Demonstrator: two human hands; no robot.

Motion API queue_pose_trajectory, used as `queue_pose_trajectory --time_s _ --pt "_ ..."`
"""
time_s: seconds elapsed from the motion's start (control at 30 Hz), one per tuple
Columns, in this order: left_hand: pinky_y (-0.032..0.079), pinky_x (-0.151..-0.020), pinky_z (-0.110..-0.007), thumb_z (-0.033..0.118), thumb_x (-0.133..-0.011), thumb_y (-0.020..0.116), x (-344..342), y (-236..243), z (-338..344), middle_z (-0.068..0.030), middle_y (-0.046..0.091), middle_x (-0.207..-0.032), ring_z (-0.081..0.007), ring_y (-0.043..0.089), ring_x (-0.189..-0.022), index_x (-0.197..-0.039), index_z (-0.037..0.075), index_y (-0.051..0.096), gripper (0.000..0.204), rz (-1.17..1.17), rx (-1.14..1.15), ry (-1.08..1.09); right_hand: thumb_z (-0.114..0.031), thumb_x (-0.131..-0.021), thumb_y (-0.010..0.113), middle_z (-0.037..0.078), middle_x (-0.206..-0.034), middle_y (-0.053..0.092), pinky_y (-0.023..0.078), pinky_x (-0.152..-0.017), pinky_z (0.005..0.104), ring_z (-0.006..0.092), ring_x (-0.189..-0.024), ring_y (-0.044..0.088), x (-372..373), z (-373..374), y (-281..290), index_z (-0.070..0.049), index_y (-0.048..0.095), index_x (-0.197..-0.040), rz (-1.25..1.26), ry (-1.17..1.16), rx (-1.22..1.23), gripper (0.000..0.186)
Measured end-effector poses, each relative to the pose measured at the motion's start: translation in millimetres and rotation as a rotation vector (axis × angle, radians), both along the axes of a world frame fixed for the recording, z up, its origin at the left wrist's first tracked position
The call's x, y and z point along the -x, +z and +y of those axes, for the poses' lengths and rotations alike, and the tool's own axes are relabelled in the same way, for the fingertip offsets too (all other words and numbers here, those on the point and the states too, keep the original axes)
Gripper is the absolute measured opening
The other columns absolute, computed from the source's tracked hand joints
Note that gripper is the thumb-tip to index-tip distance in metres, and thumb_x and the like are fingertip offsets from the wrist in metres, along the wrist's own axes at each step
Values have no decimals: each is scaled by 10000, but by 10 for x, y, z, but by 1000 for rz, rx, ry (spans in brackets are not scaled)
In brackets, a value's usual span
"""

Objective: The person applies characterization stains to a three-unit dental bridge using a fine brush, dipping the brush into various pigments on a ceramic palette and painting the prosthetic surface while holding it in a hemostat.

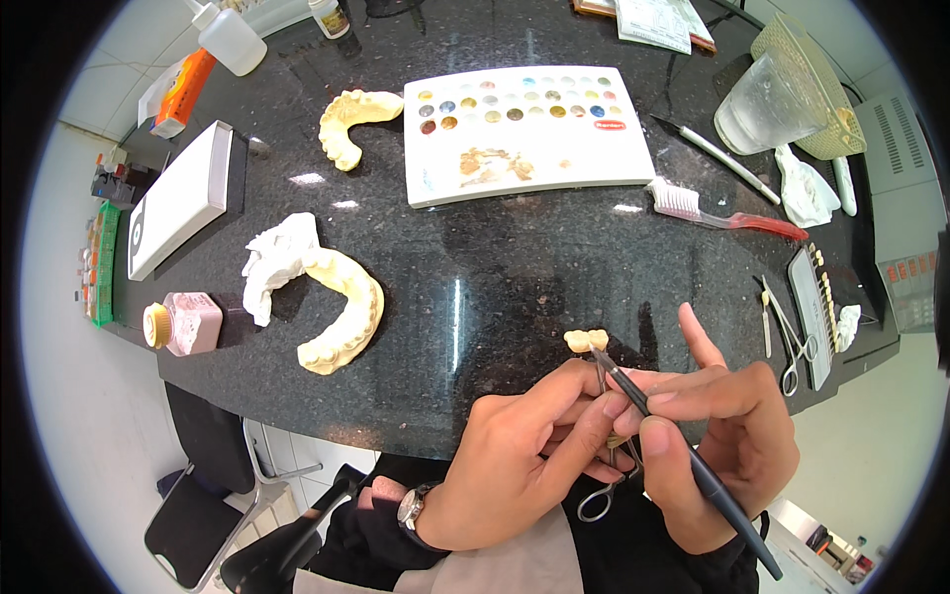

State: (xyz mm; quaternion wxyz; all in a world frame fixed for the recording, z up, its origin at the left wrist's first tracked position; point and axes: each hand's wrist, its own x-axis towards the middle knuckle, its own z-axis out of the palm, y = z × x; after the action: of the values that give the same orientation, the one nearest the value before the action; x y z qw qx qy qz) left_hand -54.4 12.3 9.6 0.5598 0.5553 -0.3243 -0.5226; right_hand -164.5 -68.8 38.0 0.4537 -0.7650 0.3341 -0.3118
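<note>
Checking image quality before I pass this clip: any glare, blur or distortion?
Head view: ceiling-light glare streaks the polished black countertop; fisheye bends its edges, dark corners ring the picture; left hand, right hand and the brush stay sharp.

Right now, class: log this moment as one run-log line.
left hand: holds metal forceps gripping small tooth crowns | right hand: holds dark brush, tip at crowns | nearby: jaw cast, palette
</note>
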Motion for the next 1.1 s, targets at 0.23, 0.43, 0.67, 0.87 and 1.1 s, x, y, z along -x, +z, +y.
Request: queue_pose_trajectory --time_s 0.23,0.43,0.67,0.87,1.1 --pt "557 -604 -239 61 -924 452 -6 9 7 -111 642 -818 -151 660 -721 -1017 -59 496 157 -3 -1 -6 -131 -768 628 73 -604 614 228 -1014 589 241 -748 664 7 11 12 -55 492 -776 -7 8 -25 155" --pt "557 -608 -240 63 -926 449 -9 8 17 -110 640 -817 -148 657 -727 -1025 -59 494 164 -1 -10 -9 -131 -773 622 77 -606 617 225 -1013 592 244 -756 664 34 -3 16 -55 492 -778 27 56 7 150" --pt "558 -607 -242 61 -925 449 -3 10 -2 -114 639 -813 -148 657 -728 -1012 -62 492 156 31 -18 -1 -136 -769 630 78 -599 615 218 -1015 594 243 -768 666 5 6 15 -51 496 -786 7 5 -22 159" --pt "558 -607 -243 66 -926 451 -2 0 20 -115 639 -832 -149 657 -731 -1035 -61 493 173 0 -2 -7 -130 -775 622 75 -600 614 224 -1012 592 246 -759 666 42 -10 27 -49 497 -786 29 66 11 149" --pt "557 -605 -241 67 -925 455 3 10 -3 -105 637 -808 -142 655 -727 -1032 -61 495 172 16 -20 -1 -134 -767 631 72 -600 614 222 -1015 589 251 -756 667 13 -7 34 -46 501 -781 21 16 -10 157"
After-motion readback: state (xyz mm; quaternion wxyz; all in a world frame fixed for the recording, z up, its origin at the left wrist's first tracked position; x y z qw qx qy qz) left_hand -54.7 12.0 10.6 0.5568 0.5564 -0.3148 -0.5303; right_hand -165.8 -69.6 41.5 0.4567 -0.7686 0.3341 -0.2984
